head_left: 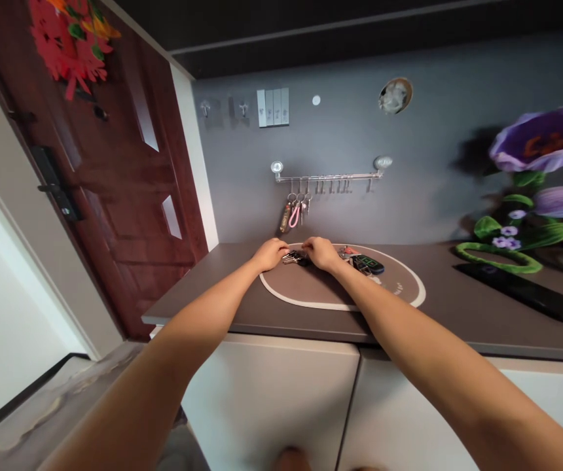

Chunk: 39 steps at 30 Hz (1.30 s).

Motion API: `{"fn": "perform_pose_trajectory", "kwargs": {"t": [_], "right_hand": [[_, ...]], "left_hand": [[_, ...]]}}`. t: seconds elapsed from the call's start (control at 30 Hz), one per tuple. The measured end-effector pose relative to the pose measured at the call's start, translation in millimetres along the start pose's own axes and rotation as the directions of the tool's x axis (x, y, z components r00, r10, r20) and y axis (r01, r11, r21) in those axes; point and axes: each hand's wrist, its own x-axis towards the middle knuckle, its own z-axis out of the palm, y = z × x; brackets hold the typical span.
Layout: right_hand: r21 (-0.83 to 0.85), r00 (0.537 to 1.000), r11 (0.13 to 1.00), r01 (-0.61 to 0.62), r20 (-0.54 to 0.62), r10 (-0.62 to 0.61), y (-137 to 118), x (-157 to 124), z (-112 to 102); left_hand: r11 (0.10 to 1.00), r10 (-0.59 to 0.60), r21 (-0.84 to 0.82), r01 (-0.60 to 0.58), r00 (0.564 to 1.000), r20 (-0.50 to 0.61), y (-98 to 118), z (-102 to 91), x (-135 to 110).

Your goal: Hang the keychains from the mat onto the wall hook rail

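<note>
A bunch of keys (292,258) is low over the brown oval mat (306,288), between my two hands. My left hand (270,254) is closed at its left end, fingertips pinched on the metal. From the other side, my right hand (319,252) has its fingers curled round the dark part of the bunch. Its exact grip is partly hidden by the hand. Just right of that hand lies a pile of more keys with a dark fob (368,263) on the mat.
Behind the hands, a clear wall rail (330,176) with hooks carries several key rings (300,208) at its left end. Fuzzy purple flowers (541,144) and a long black object (527,291) occupy the counter's right side. A dark red door (129,163) stands left.
</note>
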Motion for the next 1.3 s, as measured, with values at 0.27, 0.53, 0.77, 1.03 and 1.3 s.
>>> {"fn": "perform_pose_trajectory", "kwargs": {"t": [0.27, 0.53, 0.77, 1.03, 1.3], "right_hand": [[-0.078, 0.996, 0.995, -0.054, 0.069, 0.060, -5, 4, 2], [-0.065, 0.990, 0.994, -0.093, 0.098, 0.099, -12, 3, 0], [-0.087, 0.987, 0.991, -0.106, 0.113, 0.115, -15, 3, 0], [-0.098, 0.988, 0.990, -0.100, 0.109, 0.111, -17, 1, -2], [-0.092, 0.992, 0.993, -0.075, 0.092, 0.084, -17, 3, 1]], "left_hand": [[0.998, 0.030, 0.048, -0.033, 0.998, 0.056, -5, 7.2, 4], [0.996, 0.039, 0.083, -0.045, 0.997, 0.073, -6, 8.5, 6], [0.987, 0.071, 0.138, -0.081, 0.995, 0.077, -1, 3.4, 4], [0.991, 0.054, 0.123, -0.059, 0.998, 0.043, -3, 0.3, 3], [0.997, 0.007, 0.075, -0.003, 0.999, -0.053, 3, -8.6, 1]]}}
